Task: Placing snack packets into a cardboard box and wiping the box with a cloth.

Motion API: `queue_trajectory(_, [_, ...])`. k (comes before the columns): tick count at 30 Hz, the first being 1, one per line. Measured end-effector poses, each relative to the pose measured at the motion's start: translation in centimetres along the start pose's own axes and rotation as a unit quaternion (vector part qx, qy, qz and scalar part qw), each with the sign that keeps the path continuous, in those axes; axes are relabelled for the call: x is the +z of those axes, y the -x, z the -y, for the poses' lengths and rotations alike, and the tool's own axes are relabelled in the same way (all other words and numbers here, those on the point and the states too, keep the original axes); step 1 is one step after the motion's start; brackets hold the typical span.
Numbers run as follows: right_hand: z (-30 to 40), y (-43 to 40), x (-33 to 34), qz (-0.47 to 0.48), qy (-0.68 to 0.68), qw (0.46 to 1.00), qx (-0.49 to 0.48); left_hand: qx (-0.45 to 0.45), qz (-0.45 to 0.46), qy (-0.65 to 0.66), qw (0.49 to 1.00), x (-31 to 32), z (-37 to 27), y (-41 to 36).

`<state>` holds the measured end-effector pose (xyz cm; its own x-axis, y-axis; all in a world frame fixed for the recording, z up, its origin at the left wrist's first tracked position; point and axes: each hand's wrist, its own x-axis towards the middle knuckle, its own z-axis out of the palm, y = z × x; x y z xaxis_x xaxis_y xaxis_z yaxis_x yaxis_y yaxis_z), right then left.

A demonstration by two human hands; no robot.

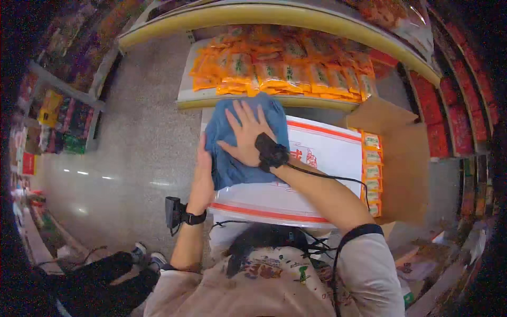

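A blue folded cloth (222,158) lies on the left part of a white box (328,146) with red stripes and printing. My right hand (249,136) presses flat on top of the cloth, fingers spread, a black device strapped at the wrist. Along the cloth's left edge my left hand (204,174) rests upright, touching its side; its fingers are partly hidden. No grasp by either hand shows. Whether the cloth wraps something cannot be told.
Orange packets (285,73) fill a low shelf with a yellowish edge (324,104) ahead. An open cardboard carton (404,170) with similar packets stands at the right. Another person's shoes (157,259) are at the lower left. Stocked shelves flank both sides. A cable runs from my right wrist.
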<state>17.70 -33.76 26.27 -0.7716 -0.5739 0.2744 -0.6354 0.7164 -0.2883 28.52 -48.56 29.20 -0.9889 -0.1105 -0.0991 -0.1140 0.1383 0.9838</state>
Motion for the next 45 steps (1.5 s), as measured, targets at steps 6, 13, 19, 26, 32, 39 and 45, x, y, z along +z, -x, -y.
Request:
queue_trajectory(6, [3.6,3.2,0.1,0.029,-0.055,0.994,-0.090,0.005,-0.112,0.195,0.974,-0.5,3.2,0.7])
queue_trajectory(13, [6.1,8.0,-1.3,0.078,-0.079,0.981,-0.158,0.000,-0.107,0.046,0.993,-2.0,2.5,1.0])
queue_trajectory(19, [5.7,11.9,-2.0,0.121,-0.178,0.964,-0.157,0.081,-0.014,-0.272,0.959,-1.4,-1.0,1.8])
queue_trajectory(26, [-1.0,16.7,-10.1,0.223,-0.027,0.969,0.106,0.130,0.174,-0.363,0.906,4.5,-2.7,1.7])
queue_trajectory(32, [-5.1,21.8,-11.9,0.121,0.078,0.956,0.255,0.163,0.173,-0.513,0.825,6.3,-0.6,1.7])
queue_trajectory(39, [-12.1,15.7,-9.2,0.040,0.187,0.947,0.257,0.179,0.164,-0.506,0.828,6.5,-0.3,1.5])
queue_trajectory(45, [-6.8,4.4,-4.2,0.009,0.099,0.991,0.087,0.216,0.120,-0.429,0.869,5.6,0.7,1.9])
